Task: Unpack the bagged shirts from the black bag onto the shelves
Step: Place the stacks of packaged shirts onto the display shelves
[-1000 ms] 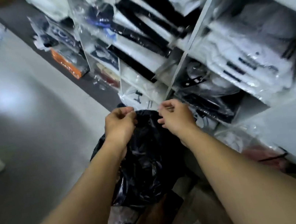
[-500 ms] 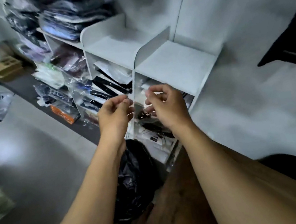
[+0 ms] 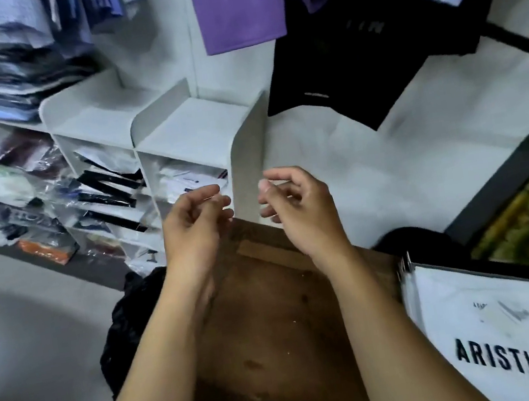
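From the head camera, both hands are raised in front of the white shelves (image 3: 190,132), held apart with a clear gap between them. The left hand (image 3: 195,223) and the right hand (image 3: 298,205) each have loosely curled fingers, thumbs near the forefingers, and nothing I can make out in either.

The black bag (image 3: 127,329) sits slumped on the grey floor, low and left, against the edge of a brown wooden table (image 3: 276,330) and partly hidden behind the left forearm. What shows of it runs lengthwise from near the shelf foot down toward the person; which way its mouth faces I can't tell.

Bagged shirts (image 3: 189,181) lie flat in the cubby just beyond the left hand. More packs with black bands (image 3: 106,194) are stacked in the next cubby to the left, their long edges slanting.

A white carrier printed ARISTINO (image 3: 501,346) lies at the lower right. A purple shirt (image 3: 236,7) and a black shirt (image 3: 358,57) hang above.
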